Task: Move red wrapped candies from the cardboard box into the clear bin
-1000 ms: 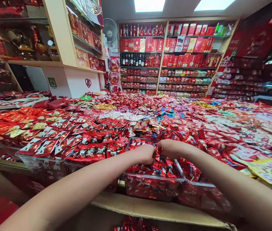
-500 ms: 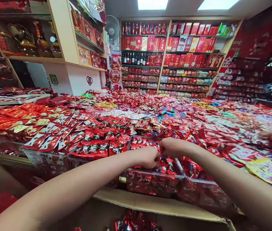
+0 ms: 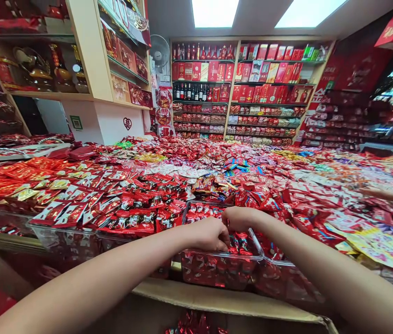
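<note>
Beyond the clear tub (image 3: pixel 240 256), tall shelving (image 3: pixel 236 62) stands at the back. Heaped packets (image 3: pixel 168 185) spread behind the tub and to both sides of it; below its front runs a cardboard box (image 3: pixel 231 304), cut off by the lower edge. Well to the tub's right, another person's hand (image 3: pixel 387 195) reaches in, partly out of frame.

Over the tub, the left hand (image 3: pixel 213 234) has its fingers curled inward; the right hand (image 3: pixel 240 218) bends down just beside it, its fingertips hidden. I cannot tell whether either grips anything.

Small red wrapped sweets (image 3: pixel 241 243) fill the tub. They should be light, with slick, crinkly wrappers that may slide; pinching one across its middle looks surest. Whether the filling is hard or crushable is not visible, and the fine print is too small to read.
</note>
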The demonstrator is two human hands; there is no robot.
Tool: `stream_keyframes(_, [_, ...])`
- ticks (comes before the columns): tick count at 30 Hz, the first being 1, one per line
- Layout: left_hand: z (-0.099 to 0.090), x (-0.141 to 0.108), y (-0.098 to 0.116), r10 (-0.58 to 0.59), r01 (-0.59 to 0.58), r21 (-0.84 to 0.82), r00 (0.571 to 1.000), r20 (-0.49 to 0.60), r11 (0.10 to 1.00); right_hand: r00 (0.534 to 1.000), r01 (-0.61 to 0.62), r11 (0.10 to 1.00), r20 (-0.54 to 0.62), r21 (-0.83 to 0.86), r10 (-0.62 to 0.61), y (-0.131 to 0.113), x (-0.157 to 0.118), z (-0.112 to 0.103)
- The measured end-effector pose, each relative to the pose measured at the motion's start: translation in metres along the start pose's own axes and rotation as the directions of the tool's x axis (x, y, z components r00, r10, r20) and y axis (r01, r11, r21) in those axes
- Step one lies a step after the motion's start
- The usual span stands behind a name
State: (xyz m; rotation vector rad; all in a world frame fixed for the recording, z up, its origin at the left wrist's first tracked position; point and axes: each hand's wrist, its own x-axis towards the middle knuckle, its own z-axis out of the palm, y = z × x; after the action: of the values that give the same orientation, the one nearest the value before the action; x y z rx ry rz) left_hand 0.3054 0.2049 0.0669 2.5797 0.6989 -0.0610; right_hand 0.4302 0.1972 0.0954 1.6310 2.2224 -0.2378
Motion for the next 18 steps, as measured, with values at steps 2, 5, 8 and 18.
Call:
stream_keyframes(2, [-0.002,0.000,0.000,-0.018,0.018,-0.006,1.000,0.012,1.000,1.000,-0.003,1.000,-0.018,-0.008,0.003,0.001,0.004,0.005])
stream_keyframes(5, [-0.003,0.000,-0.001,-0.017,0.017,-0.005,1.000,0.022,1.000,0.999,-0.016,1.000,-0.045,-0.014,0.016,0.001,0.005,0.009])
stream_keyframes(8, [-0.004,0.000,-0.001,0.001,0.000,-0.008,0.999,0.040,1.000,0.995,-0.030,0.999,-0.091,-0.019,0.028,0.001,-0.003,0.009])
stream_keyframes(18, [-0.008,-0.002,-0.002,0.021,-0.019,-0.031,0.998,0.065,0.999,0.976,-0.024,0.993,-0.212,0.112,0.048,0.014,-0.054,0.007])
